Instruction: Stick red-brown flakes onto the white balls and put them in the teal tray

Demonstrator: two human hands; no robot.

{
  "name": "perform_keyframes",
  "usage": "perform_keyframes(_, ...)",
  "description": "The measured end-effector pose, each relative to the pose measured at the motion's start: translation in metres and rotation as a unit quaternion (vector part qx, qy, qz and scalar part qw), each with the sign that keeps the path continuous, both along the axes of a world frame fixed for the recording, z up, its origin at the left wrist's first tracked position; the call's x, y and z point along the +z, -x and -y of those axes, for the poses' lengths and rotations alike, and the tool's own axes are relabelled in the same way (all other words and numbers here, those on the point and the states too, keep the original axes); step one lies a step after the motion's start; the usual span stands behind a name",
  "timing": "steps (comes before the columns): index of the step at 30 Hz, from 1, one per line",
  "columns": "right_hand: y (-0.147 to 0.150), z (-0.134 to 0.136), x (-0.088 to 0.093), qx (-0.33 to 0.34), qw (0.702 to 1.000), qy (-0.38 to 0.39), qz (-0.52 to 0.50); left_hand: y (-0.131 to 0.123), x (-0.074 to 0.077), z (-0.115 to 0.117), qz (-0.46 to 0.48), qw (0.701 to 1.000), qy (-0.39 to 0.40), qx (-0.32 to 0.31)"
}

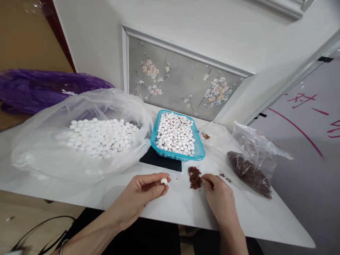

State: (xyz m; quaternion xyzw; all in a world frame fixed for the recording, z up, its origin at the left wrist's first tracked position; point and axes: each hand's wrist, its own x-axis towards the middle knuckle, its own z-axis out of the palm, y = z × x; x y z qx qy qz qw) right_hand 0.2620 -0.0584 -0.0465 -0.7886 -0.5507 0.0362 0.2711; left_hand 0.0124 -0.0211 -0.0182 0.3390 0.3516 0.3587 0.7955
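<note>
Between the thumb and fingers of my left hand (146, 191) is a small white ball (164, 181), with a reddish-brown spot at its lower edge. My right hand (219, 194) reaches down to the right side of a heap of dark reddish-brown bits (194, 177) on the table. Its thumb and forefinger are pinched together at the heap's edge; what lies between them is too small to make out. Behind both hands, a blue plastic basket (200, 153) is filled with many similar white balls (175, 134), brown showing among them.
A large clear plastic bag (39, 148) of white balls lies left on the white table (164, 209). Right stands a zip bag (252, 170) of brown material. A dark flat piece (159, 162) sits under the basket. A whiteboard (305, 141) and a framed flower picture (180, 78) border the table.
</note>
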Motion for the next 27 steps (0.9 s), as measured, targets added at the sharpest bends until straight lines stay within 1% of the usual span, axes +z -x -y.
perform_keyframes(3, 0.0011, 0.0019, -0.0006, -0.001, 1.0, 0.002, 0.011, 0.0005, -0.0014, 0.0008, 0.005, 1.0, 0.003, 0.005)
perform_keyframes(11, 0.0038, 0.0052, -0.0025, -0.014, 0.999, 0.008, 0.033, 0.0005, -0.0015, 0.0009, 0.024, 0.999, -0.037, 0.014)
perform_keyframes(17, 0.0066, 0.0053, -0.0038, -0.017, 0.999, 0.005, 0.044, -0.0003, 0.0043, 0.0, -0.006, 0.997, -0.068, 0.03)
perform_keyframes(22, 0.007, 0.0059, -0.004, -0.013, 0.999, 0.005, 0.041, 0.0006, 0.0074, 0.0012, -0.017, 0.995, -0.092, 0.018)
perform_keyframes(27, 0.006, 0.0059, -0.0052, -0.013, 0.999, -0.001, 0.029, 0.004, 0.0022, 0.0016, -0.02, 0.993, -0.113, 0.003)
